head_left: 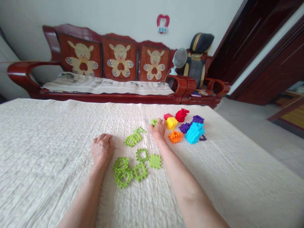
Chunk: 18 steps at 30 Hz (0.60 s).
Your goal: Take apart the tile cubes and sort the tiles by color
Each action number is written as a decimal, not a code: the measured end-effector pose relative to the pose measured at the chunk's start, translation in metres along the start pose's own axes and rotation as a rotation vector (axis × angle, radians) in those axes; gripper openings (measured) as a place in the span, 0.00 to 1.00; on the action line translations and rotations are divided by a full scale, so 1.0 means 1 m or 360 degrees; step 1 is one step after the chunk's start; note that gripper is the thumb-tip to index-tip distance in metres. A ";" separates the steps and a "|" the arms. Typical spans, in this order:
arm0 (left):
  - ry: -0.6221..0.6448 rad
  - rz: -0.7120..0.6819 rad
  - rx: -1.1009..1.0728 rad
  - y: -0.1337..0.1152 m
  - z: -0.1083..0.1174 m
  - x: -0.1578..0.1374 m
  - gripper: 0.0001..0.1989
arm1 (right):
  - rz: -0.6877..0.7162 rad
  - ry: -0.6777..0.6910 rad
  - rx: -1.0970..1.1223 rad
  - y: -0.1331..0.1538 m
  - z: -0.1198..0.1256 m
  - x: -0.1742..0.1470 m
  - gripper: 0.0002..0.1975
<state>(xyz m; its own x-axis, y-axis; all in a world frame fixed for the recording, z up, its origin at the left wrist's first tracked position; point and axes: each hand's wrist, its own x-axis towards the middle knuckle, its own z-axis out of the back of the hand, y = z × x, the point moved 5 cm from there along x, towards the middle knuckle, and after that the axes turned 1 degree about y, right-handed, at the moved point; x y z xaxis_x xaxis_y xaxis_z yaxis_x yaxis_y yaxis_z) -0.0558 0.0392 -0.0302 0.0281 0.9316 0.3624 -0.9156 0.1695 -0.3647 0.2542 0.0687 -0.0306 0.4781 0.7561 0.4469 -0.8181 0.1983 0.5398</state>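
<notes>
Right hand (158, 127): fingers at a green piece (154, 121); cannot tell whether gripped. Other green tiles (155, 161) lie nearer the wearer than these fingers; yellow block (171, 123) just right. Left hand (103, 147): fingers curled, undersides hidden.

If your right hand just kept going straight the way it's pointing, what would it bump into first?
The green piece right at the fingertips of the right hand; the two may already be touching, as depth is hard to judge here.
</notes>
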 end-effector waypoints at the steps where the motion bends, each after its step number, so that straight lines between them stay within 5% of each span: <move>1: 0.0001 0.0004 0.0000 0.000 0.000 0.000 0.18 | 0.0011 -0.0001 -0.0007 0.000 0.000 0.000 0.21; 8: 0.0041 0.0068 0.0016 -0.002 0.001 0.000 0.18 | 0.0027 -0.0085 0.0134 0.004 0.009 -0.004 0.25; 12: 0.0034 0.0068 0.0025 -0.003 0.002 0.000 0.18 | 0.0396 -0.0077 0.0332 0.024 0.028 -0.020 0.24; 15: 0.0010 0.0065 0.0033 -0.004 0.002 -0.001 0.19 | 0.0809 0.0231 0.0602 0.045 0.034 -0.043 0.15; 18: 0.0015 0.0083 0.0046 -0.004 0.003 -0.001 0.19 | 0.0974 0.0536 0.0729 0.058 0.033 -0.067 0.11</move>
<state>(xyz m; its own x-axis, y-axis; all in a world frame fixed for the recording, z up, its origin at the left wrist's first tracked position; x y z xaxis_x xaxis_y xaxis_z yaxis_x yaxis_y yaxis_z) -0.0527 0.0369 -0.0266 -0.0162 0.9420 0.3352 -0.9270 0.1115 -0.3581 0.1853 0.0095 -0.0057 -0.1891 0.8083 0.5576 -0.6565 -0.5263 0.5403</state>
